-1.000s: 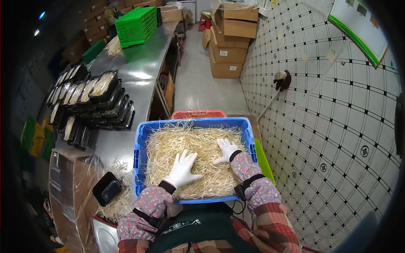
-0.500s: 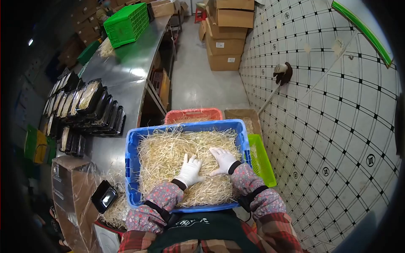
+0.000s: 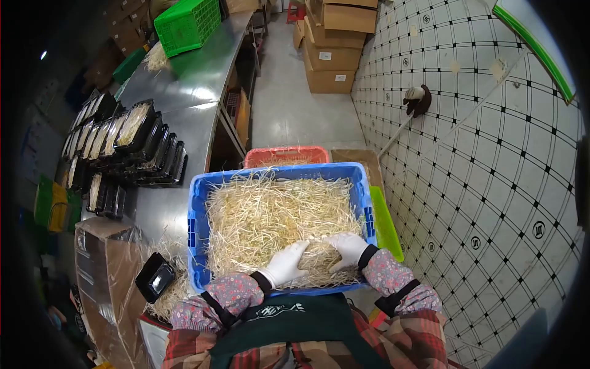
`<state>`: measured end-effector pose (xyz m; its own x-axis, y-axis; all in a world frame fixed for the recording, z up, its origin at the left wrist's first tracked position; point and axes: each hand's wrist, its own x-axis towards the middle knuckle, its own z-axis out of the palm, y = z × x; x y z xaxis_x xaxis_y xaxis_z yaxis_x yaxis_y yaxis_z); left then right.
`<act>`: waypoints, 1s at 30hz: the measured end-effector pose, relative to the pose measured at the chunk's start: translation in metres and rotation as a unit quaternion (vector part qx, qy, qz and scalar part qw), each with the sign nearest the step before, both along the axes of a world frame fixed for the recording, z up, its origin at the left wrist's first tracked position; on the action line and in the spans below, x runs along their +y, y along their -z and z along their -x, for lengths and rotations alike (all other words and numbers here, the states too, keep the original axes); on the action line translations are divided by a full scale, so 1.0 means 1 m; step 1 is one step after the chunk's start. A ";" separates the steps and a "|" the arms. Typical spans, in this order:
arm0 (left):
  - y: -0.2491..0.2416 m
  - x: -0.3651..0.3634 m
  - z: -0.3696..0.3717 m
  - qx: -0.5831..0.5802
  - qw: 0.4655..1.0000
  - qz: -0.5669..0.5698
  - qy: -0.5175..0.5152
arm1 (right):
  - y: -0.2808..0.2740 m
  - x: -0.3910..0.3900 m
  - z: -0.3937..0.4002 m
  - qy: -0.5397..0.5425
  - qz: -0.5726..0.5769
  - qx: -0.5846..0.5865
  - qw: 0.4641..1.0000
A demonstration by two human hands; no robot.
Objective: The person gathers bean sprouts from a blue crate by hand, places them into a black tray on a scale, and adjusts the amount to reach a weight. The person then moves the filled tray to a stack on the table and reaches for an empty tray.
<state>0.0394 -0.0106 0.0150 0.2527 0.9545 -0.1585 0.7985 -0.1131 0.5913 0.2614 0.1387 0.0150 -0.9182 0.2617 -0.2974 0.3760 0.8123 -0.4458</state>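
Note:
A blue crate (image 3: 198, 203) in front of me is filled with pale bean sprouts (image 3: 264, 212). In a white glove, my left hand (image 3: 286, 264) rests on the sprouts near the crate's front side, thumb apart from the fingers. Facing it from the right, my right hand (image 3: 349, 251), also white-gloved, is curved with its thumb spread and its fingertips partly hidden among the sprouts. A small mound of sprouts lies between the two hands. Left of the crate, a black plastic tray (image 3: 154, 278) sits tilted beside loose sprouts.
Packed black trays (image 3: 132, 147) are stacked on the steel table (image 3: 184, 117), with a green crate (image 3: 187, 26) farther back. A red crate (image 3: 287, 156) and a lime-green basket (image 3: 385, 224) adjoin the blue crate. Cardboard boxes (image 3: 332, 61) stand along the tiled wall.
Both hands have drawn back toward the crate's front side, the right one also moving rightward. Their flat, spread fingers have curved inward toward each other. The view has shifted slightly.

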 end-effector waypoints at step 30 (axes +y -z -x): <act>-0.042 0.024 0.048 -0.261 0.957 0.058 -0.115 | -0.108 -0.001 0.074 0.070 -0.092 -0.042 0.992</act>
<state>-0.0089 0.0134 0.0569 0.1109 0.9782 -0.1758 0.3861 0.1206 0.9145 0.1874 0.1373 0.1229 -0.8432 0.4413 -0.3069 0.5200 0.8143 -0.2578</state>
